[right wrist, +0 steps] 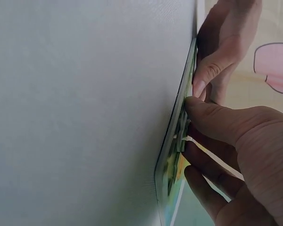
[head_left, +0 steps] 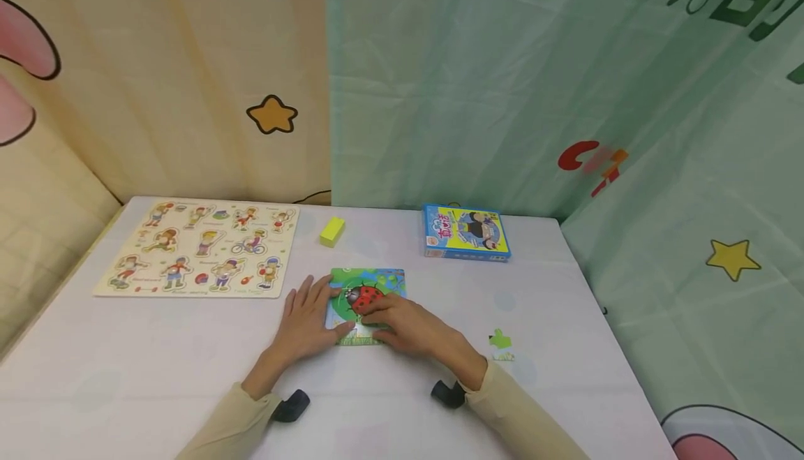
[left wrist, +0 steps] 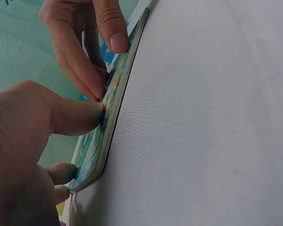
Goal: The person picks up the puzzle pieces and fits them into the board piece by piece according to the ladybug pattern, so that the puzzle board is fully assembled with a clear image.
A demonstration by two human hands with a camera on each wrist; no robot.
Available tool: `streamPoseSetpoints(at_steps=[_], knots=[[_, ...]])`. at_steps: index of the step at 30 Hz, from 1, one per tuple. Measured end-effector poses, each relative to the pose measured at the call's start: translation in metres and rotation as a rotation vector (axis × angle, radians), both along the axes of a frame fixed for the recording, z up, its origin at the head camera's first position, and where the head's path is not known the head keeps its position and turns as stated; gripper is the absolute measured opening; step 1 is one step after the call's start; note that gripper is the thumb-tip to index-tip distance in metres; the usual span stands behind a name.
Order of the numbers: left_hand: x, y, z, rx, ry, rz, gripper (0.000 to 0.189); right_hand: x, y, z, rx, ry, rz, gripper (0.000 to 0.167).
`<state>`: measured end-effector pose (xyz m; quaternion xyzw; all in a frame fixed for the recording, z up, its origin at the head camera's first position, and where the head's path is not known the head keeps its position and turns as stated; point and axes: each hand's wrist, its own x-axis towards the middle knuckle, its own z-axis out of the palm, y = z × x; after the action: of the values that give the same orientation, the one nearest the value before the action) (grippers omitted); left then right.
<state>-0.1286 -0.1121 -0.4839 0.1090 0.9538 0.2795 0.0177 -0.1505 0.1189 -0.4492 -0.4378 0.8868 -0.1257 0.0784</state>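
Note:
On the white-covered table lies a small square jigsaw puzzle [head_left: 359, 276] with a red ladybug on green and blue. My left hand [head_left: 306, 318] rests along its left side, fingers extended, with the thumb [left wrist: 82, 115] pressing near the lower edge. From the right, my right hand [head_left: 411, 324] bends over the puzzle's lower part. Its thumb and fingers pinch a small puzzle piece [right wrist: 182, 142] at the puzzle's surface, largely hidden by the fingers. Two loose pieces lie to the right: a green piece [head_left: 500, 338] and a pale piece with a grass print [head_left: 504, 357].
A large board with sports figures [head_left: 195, 250] lies at the back left. Near the back edge are a yellow block [head_left: 332, 232] and a blue-and-yellow box [head_left: 467, 232]. Printed curtains [head_left: 440, 97] hang behind the table [head_left: 559, 292] and along its right side.

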Motion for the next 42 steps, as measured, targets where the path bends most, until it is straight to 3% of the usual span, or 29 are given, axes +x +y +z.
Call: streamPoseSetpoints(at_steps=[10,21,42], knots=[[0.0,0.001,0.005,0.025,-0.038,-0.004,0.068,0.005,-0.006,0.008,0.089,0.029,-0.016,0.035],[0.0,-0.001,0.006,0.042,-0.018,-0.031,0.067,-0.002,0.001,0.0,0.004,-0.002,-0.007,0.031],[-0.003,-0.004,0.009,0.047,-0.054,-0.051,0.069,-0.008,0.003,0.005,0.049,0.033,0.004,0.032]])
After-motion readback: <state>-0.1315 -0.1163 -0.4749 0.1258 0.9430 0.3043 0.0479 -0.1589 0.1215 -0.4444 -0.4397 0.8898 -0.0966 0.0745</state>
